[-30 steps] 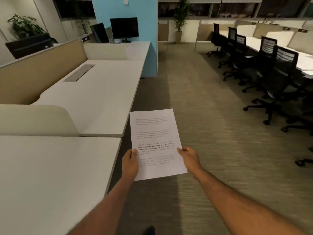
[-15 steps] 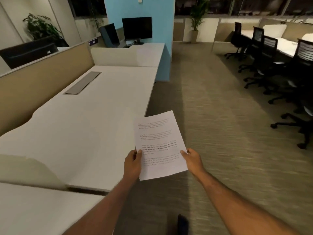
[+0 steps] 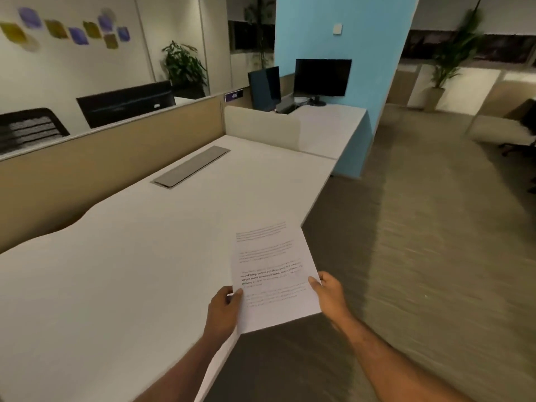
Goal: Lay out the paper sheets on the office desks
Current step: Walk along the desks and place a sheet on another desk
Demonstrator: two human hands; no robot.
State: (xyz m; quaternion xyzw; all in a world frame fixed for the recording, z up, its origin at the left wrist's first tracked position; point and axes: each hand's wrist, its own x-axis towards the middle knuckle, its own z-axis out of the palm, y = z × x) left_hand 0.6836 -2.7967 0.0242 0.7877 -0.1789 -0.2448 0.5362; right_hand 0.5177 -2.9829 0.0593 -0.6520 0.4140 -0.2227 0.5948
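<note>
A white printed paper sheet (image 3: 272, 274) is held in the air over the right front edge of a long white desk (image 3: 130, 256). My left hand (image 3: 224, 310) pinches the sheet's lower left edge with the thumb on top. On the lower right edge, my right hand (image 3: 329, 294) grips it the same way. I cannot tell whether more than one sheet is in the stack.
A grey cable flap (image 3: 191, 166) lies in the desk near a tan partition (image 3: 87, 158). A low white divider (image 3: 261, 129) separates a farther desk (image 3: 330, 129) with two monitors (image 3: 322, 78). A blue pillar (image 3: 348, 53) stands behind; carpeted aisle (image 3: 435, 242) on the right.
I have walked forward and turned left toward the long desk. The sheet, held by both hands throughout, now hangs over the desk's edge instead of over the carpet.
</note>
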